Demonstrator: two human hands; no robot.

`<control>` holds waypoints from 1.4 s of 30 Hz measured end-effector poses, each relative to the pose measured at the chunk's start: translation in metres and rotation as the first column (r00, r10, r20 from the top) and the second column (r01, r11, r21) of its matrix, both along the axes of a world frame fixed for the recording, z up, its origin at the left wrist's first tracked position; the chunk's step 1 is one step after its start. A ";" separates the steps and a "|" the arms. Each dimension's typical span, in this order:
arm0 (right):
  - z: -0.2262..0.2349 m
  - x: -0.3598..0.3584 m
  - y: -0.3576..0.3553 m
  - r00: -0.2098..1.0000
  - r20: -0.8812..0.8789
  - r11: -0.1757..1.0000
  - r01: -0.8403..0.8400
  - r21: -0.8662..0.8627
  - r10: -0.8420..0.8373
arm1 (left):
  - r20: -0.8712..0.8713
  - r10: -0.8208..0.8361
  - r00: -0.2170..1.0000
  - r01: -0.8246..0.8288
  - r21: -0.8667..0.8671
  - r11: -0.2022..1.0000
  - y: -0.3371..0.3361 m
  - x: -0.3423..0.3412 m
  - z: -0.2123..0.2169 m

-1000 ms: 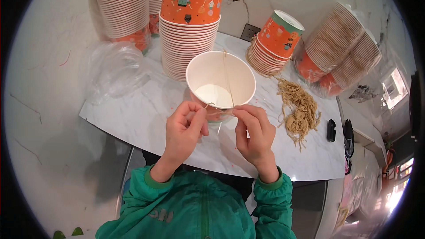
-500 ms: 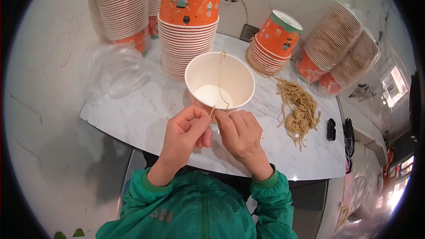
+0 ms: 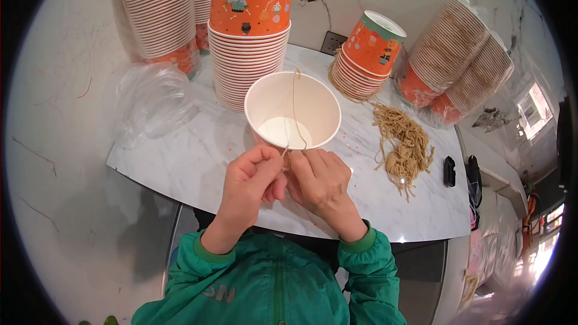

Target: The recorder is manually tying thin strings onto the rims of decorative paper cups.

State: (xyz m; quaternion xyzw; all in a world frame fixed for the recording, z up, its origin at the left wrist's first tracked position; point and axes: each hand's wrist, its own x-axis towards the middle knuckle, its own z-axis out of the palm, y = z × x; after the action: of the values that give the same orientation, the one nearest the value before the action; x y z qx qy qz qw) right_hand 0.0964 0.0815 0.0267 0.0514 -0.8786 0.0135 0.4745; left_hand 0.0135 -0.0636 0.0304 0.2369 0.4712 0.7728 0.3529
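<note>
A white-lined paper cup (image 3: 293, 110) stands on the marble table (image 3: 198, 162) in front of me. A thin tan string (image 3: 294, 108) runs across its mouth from the far rim down to the near rim. My left hand (image 3: 251, 179) and my right hand (image 3: 319, 182) are pressed together just below the cup's near rim. Both pinch the string's end between their fingertips. Green jacket sleeves cover my forearms.
Tall stacks of orange printed cups (image 3: 250, 30) stand behind the cup, with a shorter stack (image 3: 366, 54) to the right. Bagged stacks (image 3: 459, 60) lie at the far right. A heap of tan strings (image 3: 403, 144), clear plastic wrap (image 3: 150, 102) and a small black object (image 3: 449, 170) also sit on the table.
My hands have come together at the cup's near rim; a second ago they were apart, each holding the string.
</note>
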 end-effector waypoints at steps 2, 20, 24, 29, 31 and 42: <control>-0.004 0.001 -0.001 0.998 0.046 0.998 0.055 -0.040 -0.053 | 0.034 0.071 0.997 -0.071 0.013 0.997 0.000 -0.002 0.004; -0.010 0.006 0.000 0.996 0.063 0.992 0.077 -0.101 -0.071 | 0.069 0.120 0.990 -0.128 0.127 0.984 0.005 -0.016 -0.006; -0.006 0.016 0.007 0.987 0.117 0.991 0.121 -0.060 -0.113 | -0.108 0.192 0.975 -0.200 -0.065 0.978 -0.004 -0.018 0.000; 0.004 0.029 0.011 0.971 0.182 0.987 0.155 0.031 -0.158 | -0.889 0.406 0.212 -0.508 0.255 0.823 0.001 -0.015 -0.004; 0.005 0.031 0.012 0.971 0.159 0.984 0.176 0.031 -0.179 | -0.921 0.388 0.030 -0.509 0.320 0.799 0.010 -0.017 0.007; 0.003 0.053 0.025 0.959 0.213 0.970 0.215 -0.116 -0.187 | -0.944 0.271 -0.186 -0.496 0.329 0.803 0.022 -0.030 -0.003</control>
State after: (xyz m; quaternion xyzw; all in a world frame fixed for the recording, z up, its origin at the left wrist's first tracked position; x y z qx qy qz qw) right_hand 0.1493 0.1067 0.0295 -0.0728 -0.9195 0.0312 0.3850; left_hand -0.0161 -0.0418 0.0270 0.5260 0.6813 0.3910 -0.3259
